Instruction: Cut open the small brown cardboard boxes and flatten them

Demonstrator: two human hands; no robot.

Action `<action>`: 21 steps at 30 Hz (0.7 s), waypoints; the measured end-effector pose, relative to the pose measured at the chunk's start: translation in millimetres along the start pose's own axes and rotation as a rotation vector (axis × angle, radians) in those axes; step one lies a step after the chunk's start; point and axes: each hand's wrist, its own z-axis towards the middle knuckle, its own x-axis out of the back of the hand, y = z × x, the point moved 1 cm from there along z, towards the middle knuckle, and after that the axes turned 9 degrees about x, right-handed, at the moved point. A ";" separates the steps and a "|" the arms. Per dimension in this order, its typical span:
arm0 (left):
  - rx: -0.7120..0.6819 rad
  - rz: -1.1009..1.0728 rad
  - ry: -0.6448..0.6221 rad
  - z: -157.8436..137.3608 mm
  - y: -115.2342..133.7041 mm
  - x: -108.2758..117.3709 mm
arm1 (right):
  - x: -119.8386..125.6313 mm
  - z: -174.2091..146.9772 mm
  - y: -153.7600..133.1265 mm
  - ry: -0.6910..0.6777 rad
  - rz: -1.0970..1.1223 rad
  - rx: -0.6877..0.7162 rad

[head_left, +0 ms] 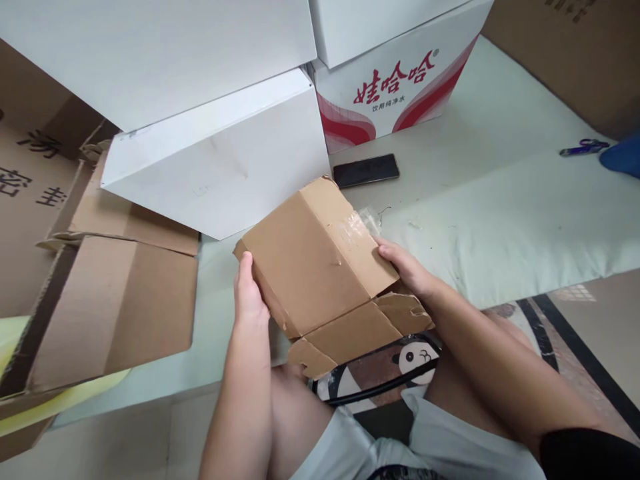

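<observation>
A small brown cardboard box [305, 260] is held between my two hands, tilted over the table's front edge. Its near flaps [345, 337] hang open toward my lap, with torn, notched ends. My left hand [249, 290] grips the box's left side, thumb on top and the other fingers hidden beneath. On the right edge my right hand [403, 265] is closed, its thumb over the cardboard by a strip of clear tape [361, 225]. Beyond the box lies a black phone [367, 171].
White boxes [225, 167] stand behind, one printed with red characters [395, 80]. Open brown cartons [115, 300] sit at left. Purple-handled scissors [584, 147] and a blue object [623, 157] lie at right on the pale green cloth [500, 193]. A panda-patterned item [415, 360] is below.
</observation>
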 end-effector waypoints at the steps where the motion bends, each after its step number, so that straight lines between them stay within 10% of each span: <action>1: 0.008 -0.004 0.006 -0.5 0.0 -0.6 | 0.6 -0.6 1.1 -0.002 -0.012 0.006; 21: -0.115 0.049 0.001 5.2 1.1 6.4 | 5.8 0.5 -7.3 -0.146 -0.084 0.052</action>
